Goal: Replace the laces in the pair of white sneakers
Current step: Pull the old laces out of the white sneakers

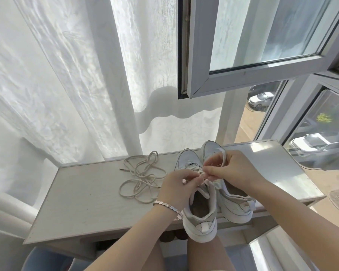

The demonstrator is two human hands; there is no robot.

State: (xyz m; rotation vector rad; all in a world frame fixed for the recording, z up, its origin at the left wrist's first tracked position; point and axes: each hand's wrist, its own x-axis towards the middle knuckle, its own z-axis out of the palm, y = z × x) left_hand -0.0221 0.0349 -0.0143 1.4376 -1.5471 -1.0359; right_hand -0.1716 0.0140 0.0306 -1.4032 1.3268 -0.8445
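Observation:
Two white sneakers stand side by side on a pale table (82,200), heels toward me. The left sneaker (201,218) overhangs the front edge. The right sneaker (235,204) sits just beside it. My left hand (177,188) pinches the white lace (201,174) over the left sneaker's eyelets. My right hand (230,167) pinches the same lace from the other side, and a loop of it curves up over my fingers. A loose pile of cream laces (143,177) lies on the table to the left of the shoes.
White curtains (67,85) hang behind the table. An open window sash (252,61) juts out above the shoes, and parked cars show through the glass on the right. My knees are under the table's front edge.

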